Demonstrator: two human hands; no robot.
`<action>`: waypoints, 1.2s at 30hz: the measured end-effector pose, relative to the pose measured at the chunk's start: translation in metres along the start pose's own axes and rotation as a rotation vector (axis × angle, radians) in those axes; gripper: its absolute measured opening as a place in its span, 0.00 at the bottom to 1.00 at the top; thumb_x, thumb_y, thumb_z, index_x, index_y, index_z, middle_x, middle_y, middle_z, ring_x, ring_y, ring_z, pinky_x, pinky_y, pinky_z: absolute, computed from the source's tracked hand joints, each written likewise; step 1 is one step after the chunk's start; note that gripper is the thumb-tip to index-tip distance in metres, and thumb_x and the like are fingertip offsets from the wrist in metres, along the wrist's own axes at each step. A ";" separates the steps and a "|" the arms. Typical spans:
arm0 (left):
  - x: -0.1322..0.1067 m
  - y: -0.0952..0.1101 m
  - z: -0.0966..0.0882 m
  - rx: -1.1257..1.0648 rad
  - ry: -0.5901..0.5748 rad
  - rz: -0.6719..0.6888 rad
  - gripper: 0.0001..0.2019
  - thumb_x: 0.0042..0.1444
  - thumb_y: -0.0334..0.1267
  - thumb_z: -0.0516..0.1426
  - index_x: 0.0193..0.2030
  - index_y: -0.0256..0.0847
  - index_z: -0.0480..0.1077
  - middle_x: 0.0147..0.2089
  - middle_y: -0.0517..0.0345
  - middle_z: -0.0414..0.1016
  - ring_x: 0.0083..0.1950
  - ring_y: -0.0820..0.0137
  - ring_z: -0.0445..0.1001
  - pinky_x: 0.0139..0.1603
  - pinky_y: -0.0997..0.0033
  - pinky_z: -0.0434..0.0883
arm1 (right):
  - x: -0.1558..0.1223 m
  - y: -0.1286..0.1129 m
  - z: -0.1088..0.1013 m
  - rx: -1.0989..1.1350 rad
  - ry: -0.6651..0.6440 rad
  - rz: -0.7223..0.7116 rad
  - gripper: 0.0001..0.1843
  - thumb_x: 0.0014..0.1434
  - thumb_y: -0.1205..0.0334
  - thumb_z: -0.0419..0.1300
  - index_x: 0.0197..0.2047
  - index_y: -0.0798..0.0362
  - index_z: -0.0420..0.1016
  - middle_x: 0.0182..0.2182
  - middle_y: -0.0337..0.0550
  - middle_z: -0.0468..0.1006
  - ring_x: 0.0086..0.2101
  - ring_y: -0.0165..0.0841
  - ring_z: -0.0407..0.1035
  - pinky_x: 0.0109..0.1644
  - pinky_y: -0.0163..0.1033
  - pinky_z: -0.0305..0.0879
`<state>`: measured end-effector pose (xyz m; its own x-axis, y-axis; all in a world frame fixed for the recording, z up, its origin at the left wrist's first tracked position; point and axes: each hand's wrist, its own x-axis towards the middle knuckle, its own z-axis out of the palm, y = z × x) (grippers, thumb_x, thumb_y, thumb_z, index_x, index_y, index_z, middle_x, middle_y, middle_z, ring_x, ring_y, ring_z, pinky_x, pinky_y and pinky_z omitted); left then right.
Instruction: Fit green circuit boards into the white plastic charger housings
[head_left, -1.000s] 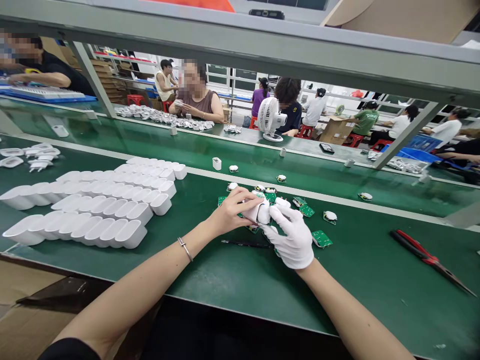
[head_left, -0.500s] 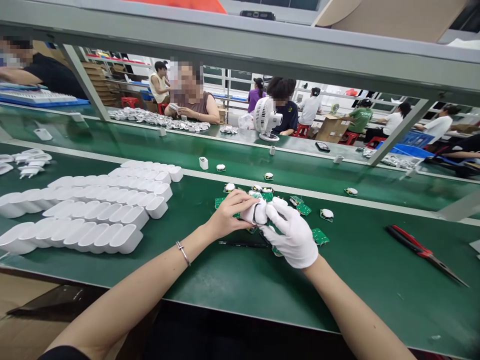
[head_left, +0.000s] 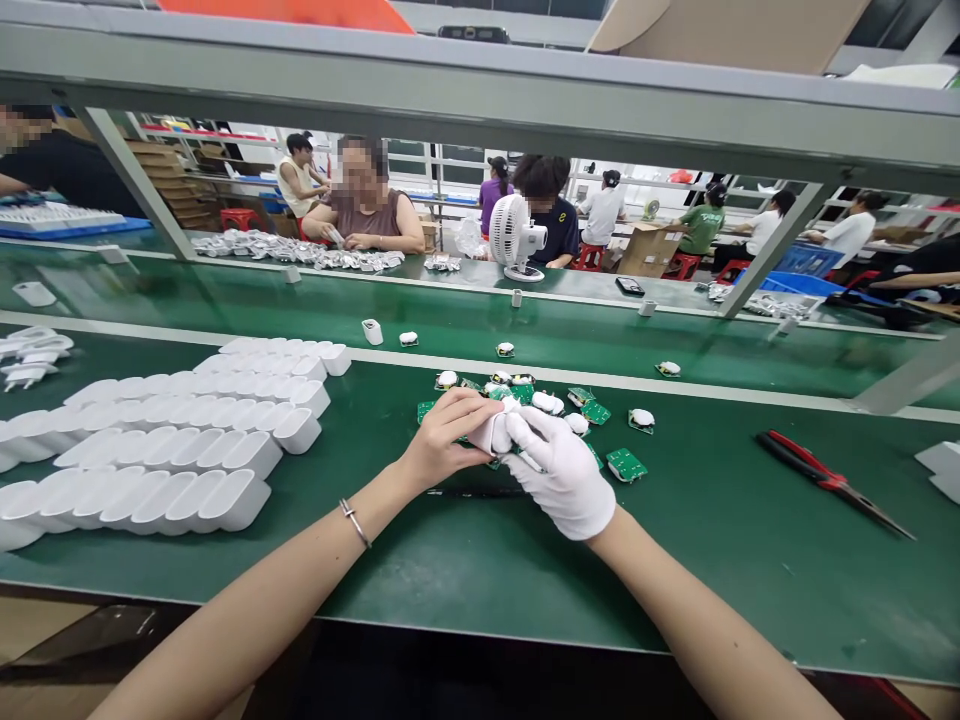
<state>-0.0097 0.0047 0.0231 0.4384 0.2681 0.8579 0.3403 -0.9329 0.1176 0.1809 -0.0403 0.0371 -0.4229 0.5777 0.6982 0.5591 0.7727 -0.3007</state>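
Note:
My bare left hand [head_left: 442,435] is closed round a small white plastic shell [head_left: 491,432] just above the green bench. My right hand [head_left: 562,470], in a white glove, grips the same shell from the right, its fingers pressed on it. Around and behind both hands lie several green circuit boards [head_left: 626,463] and white plug caps [head_left: 641,417]. A thin black tool [head_left: 472,492] lies on the bench under my left wrist. What sits between the two hands inside the shell is hidden.
Rows of empty white shells [head_left: 172,450] stand at the left. Red-handled pliers [head_left: 825,480] lie at the right. A grey frame bar [head_left: 480,90] crosses overhead. Beyond the belt [head_left: 450,320], several people sit at another bench with a small white fan [head_left: 514,235].
Both hands stay closed on the white shell, pressed closer together now. The view has swung right and slightly down, so everything has slid left in the picture.

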 end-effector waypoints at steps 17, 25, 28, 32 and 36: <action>-0.011 -0.044 -0.012 0.025 0.329 -0.689 0.20 0.46 0.39 0.65 0.47 0.41 0.70 0.46 0.52 0.74 0.49 0.62 0.71 0.52 0.61 0.68 | 0.120 0.067 0.041 0.127 -0.395 0.687 0.31 0.64 0.47 0.50 0.65 0.53 0.57 0.58 0.52 0.67 0.55 0.39 0.65 0.58 0.46 0.63; -0.043 -0.111 -0.018 0.141 0.629 -1.327 0.12 0.50 0.31 0.57 0.43 0.39 0.64 0.40 0.53 0.70 0.44 0.64 0.71 0.49 0.59 0.68 | 0.242 0.095 0.185 -0.239 -0.630 0.578 0.30 0.64 0.44 0.51 0.62 0.55 0.59 0.61 0.53 0.59 0.56 0.44 0.61 0.59 0.56 0.57; -0.045 -0.113 -0.017 0.156 0.622 -1.357 0.11 0.50 0.31 0.55 0.41 0.41 0.64 0.38 0.56 0.70 0.43 0.64 0.71 0.46 0.62 0.68 | 0.267 0.076 0.242 -0.283 -0.724 0.394 0.26 0.63 0.50 0.56 0.60 0.52 0.62 0.60 0.50 0.61 0.57 0.46 0.59 0.57 0.59 0.59; -0.044 -0.112 -0.017 0.154 0.567 -1.380 0.10 0.49 0.32 0.56 0.40 0.42 0.64 0.39 0.55 0.71 0.43 0.62 0.71 0.45 0.62 0.67 | 0.278 0.071 0.265 -0.310 -0.804 0.233 0.20 0.63 0.54 0.56 0.57 0.52 0.65 0.56 0.49 0.66 0.53 0.42 0.64 0.55 0.55 0.62; -0.042 -0.111 -0.019 0.121 0.538 -1.394 0.10 0.49 0.33 0.56 0.40 0.42 0.64 0.40 0.54 0.71 0.45 0.61 0.70 0.46 0.62 0.66 | 0.259 0.097 0.226 -0.337 -0.891 0.247 0.17 0.64 0.56 0.56 0.54 0.54 0.67 0.52 0.48 0.69 0.48 0.38 0.67 0.51 0.51 0.66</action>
<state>-0.0818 0.0924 -0.0168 -0.6283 0.7582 0.1742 0.2921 0.0225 0.9561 -0.0358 0.2434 0.0420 -0.5727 0.8067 -0.1459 0.8194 0.5683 -0.0747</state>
